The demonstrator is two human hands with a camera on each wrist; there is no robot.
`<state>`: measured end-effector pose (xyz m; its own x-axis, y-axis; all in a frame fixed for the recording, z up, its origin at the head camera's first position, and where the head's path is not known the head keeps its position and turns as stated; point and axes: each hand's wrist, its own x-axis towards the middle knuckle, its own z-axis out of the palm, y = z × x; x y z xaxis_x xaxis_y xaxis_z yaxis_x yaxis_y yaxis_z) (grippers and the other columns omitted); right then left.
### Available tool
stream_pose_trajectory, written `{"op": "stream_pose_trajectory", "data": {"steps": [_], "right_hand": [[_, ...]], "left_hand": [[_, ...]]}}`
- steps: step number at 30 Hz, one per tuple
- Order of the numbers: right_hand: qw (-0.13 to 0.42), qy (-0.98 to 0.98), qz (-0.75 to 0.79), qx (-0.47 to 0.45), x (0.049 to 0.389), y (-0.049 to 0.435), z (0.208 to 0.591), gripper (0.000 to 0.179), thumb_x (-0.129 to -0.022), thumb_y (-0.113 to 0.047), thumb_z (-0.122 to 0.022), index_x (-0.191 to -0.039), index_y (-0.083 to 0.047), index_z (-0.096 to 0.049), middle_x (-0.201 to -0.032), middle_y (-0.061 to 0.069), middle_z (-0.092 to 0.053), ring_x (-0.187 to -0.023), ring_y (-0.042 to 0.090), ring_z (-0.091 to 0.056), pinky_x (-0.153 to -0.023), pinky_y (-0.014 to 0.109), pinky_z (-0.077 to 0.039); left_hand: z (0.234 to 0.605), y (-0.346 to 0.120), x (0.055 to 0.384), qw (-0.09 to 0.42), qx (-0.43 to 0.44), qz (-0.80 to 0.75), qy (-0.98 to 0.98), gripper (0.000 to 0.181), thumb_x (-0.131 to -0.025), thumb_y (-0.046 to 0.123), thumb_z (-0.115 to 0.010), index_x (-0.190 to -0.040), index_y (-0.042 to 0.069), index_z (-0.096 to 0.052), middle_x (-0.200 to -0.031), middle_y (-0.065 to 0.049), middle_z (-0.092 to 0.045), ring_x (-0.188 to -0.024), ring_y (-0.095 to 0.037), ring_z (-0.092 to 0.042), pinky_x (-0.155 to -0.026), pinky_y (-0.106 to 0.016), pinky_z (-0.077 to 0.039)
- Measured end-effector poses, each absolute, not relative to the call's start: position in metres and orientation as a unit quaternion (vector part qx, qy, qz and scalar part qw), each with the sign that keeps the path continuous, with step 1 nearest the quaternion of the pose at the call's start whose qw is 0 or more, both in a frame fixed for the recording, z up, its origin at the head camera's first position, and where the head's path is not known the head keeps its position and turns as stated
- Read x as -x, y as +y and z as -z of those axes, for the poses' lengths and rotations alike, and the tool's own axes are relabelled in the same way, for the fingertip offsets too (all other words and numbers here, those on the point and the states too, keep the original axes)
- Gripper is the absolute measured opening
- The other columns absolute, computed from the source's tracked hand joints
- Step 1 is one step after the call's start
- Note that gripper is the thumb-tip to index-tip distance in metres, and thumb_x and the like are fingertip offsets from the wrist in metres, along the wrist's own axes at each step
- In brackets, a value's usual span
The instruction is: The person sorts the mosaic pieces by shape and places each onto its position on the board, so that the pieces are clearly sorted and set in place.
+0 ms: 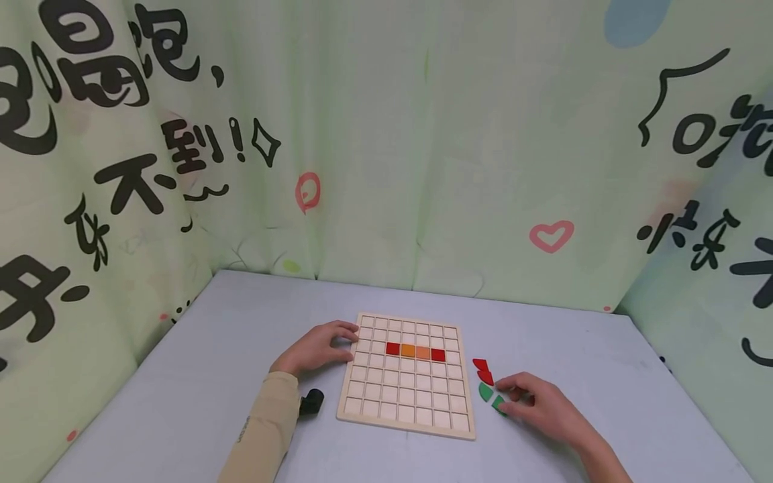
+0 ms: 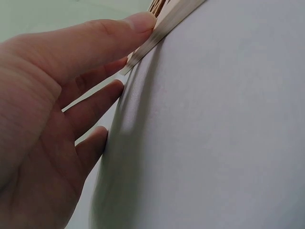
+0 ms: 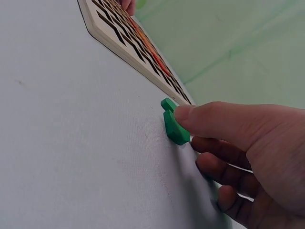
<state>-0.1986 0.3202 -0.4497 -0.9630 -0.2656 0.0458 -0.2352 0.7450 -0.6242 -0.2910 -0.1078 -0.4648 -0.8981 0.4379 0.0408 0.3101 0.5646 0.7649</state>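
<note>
A light wooden grid board (image 1: 406, 431) lies on the table, with a row of red and orange square tiles (image 1: 415, 352) in its cells. My left hand (image 1: 317, 347) rests at the board's left edge; in the left wrist view its thumb (image 2: 140, 22) touches the rim. To the right of the board lie two red pieces (image 1: 483, 373) and two green pieces (image 1: 486, 392). Over the nearer green piece (image 3: 175, 129), my right hand (image 1: 543, 406) touches it with the thumb. The right index finger reaches towards the lower red piece, apart from the thumb.
A small black object (image 1: 311, 402) stands beside the left sleeve (image 1: 266, 422). Printed curtains (image 1: 471, 154) rise behind the pale table (image 1: 241, 315) and along both sides.
</note>
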Motion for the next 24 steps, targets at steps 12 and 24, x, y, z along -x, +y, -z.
{"op": "stream_pose_trajectory", "data": {"steps": [12,24], "right_hand": [[0.022,0.929,0.328,0.170,0.2004,0.3210,0.4540,0.022,-0.085,-0.023,-0.077,-0.106,-0.017,-0.070,-0.093,-0.008,-0.063,-0.080,0.004,-0.052,-0.068,0.021,-0.048],[-0.028,0.944,0.310,0.106,0.2044,0.3206,0.4567,0.015,-0.084,-0.014,-0.077,-0.098,-0.018,-0.074,-0.094,-0.006,-0.061,-0.076,0.005,-0.052,-0.067,0.020,-0.050]], "left_hand": [[0.4685,-0.1086,0.2927,0.075,-0.210,-0.412,0.883,0.030,-0.084,0.011,-0.077,-0.113,0.007,-0.070,-0.136,-0.003,-0.056,-0.134,-0.028,-0.043,-0.112,-0.045,-0.035],[0.4660,-0.1079,0.2910,0.073,-0.206,-0.419,0.881,0.030,-0.083,0.011,-0.077,-0.112,0.007,-0.070,-0.136,-0.003,-0.056,-0.134,-0.028,-0.043,-0.112,-0.045,-0.035]]}}
